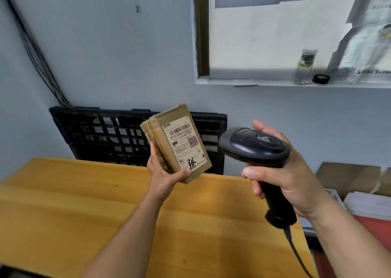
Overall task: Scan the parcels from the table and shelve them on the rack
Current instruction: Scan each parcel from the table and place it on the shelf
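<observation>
Right hand (296, 172) fingers (251, 173) wrapped round scanner (254, 148); left hand (163, 174) clasps parcel (182, 142).

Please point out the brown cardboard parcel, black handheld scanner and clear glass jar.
brown cardboard parcel (184, 144): head view, label.
black handheld scanner (254, 147): head view, housing.
clear glass jar (305, 67): head view, body.

- The white label (184, 145) on the parcel (179, 112) in my left hand (163, 173) shows a barcode with "SF0228063264313" beneath it.
- The next line begins "537-548XWC"; its end is unclear.
- Along the label's bottom: "WU" at left, handwritten "张" in the middle, "A" at right.
- The fine print beside the QR code is too small to read.
</observation>
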Demonstrator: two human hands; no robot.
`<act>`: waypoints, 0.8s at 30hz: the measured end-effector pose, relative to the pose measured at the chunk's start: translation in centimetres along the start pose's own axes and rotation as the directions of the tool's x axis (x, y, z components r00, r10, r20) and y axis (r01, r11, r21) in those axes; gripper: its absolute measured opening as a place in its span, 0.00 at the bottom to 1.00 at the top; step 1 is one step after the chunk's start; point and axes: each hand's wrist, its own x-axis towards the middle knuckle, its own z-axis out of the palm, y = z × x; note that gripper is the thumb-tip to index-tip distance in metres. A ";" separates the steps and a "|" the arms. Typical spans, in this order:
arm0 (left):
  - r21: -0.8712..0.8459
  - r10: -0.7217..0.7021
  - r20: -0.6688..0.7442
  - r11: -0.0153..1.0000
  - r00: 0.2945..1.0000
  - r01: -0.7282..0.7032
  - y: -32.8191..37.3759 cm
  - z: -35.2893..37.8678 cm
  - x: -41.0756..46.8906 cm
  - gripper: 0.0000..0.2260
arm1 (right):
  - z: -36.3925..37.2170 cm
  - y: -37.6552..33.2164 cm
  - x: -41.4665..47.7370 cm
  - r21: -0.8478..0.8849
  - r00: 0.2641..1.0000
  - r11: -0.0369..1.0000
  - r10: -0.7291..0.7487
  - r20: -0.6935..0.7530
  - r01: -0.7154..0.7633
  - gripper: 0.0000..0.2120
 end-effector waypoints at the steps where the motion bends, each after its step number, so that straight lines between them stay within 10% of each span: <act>1: 0.003 -0.005 0.003 1.000 1.000 0.005 -0.1 -0.1 0.0 0.61 | 0.3 -0.1 0.0 -0.004 1.000 1.000 0.006 0.000 -0.006 0.43; 24: 0.054 -0.114 -0.020 0.992 0.993 0.115 -6.0 -3.6 -1.0 0.61 | 4.3 2.0 -1.4 -0.070 0.989 0.986 0.149 -0.008 -0.150 0.40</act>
